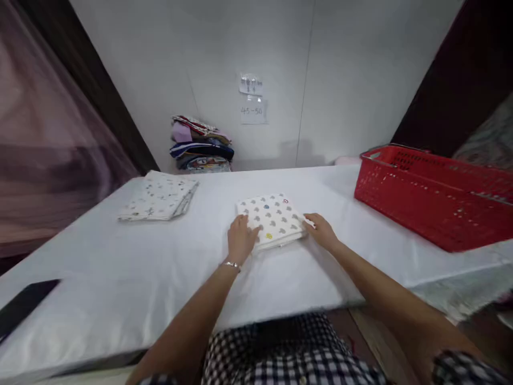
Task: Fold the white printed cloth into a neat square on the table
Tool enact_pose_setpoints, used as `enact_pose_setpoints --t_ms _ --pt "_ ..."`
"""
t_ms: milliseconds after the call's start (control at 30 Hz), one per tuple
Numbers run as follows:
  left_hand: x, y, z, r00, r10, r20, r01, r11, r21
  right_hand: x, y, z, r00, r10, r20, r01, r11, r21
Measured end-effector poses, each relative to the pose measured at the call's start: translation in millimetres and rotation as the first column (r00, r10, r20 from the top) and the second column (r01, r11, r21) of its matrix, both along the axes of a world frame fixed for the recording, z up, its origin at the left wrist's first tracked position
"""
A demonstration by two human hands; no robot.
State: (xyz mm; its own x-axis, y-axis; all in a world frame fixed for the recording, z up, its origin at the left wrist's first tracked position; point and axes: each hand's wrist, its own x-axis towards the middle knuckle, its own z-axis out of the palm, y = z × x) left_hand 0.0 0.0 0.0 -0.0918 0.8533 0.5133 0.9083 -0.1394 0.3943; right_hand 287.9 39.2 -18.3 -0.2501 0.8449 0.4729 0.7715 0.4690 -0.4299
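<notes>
A folded white cloth (274, 217) with small grey and coloured prints lies in the middle of the white table (120, 278). My left hand (241, 238), with a bracelet at the wrist, rests flat on the cloth's near left corner. My right hand (320, 230) touches the cloth's right edge, fingers curled against it. Neither hand lifts the cloth.
A second folded printed cloth (159, 199) lies at the far left of the table. A red plastic basket (433, 195) stands at the right. A stack of folded fabrics (201, 144) sits against the back wall. A dark phone (24, 305) lies near the left front edge.
</notes>
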Motion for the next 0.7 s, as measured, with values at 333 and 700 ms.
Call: enact_pose_setpoints --t_ms 333,700 --pt "19.6 -21.4 2.6 0.909 -0.38 -0.171 0.346 0.917 -0.199 -23.8 -5.2 12.4 0.9 0.232 0.369 -0.249 0.969 -0.001" --pt "15.2 -31.8 -10.5 0.841 -0.431 -0.326 0.4 0.902 -0.161 -6.9 -25.6 3.0 0.849 0.356 0.391 -0.414 0.907 0.073"
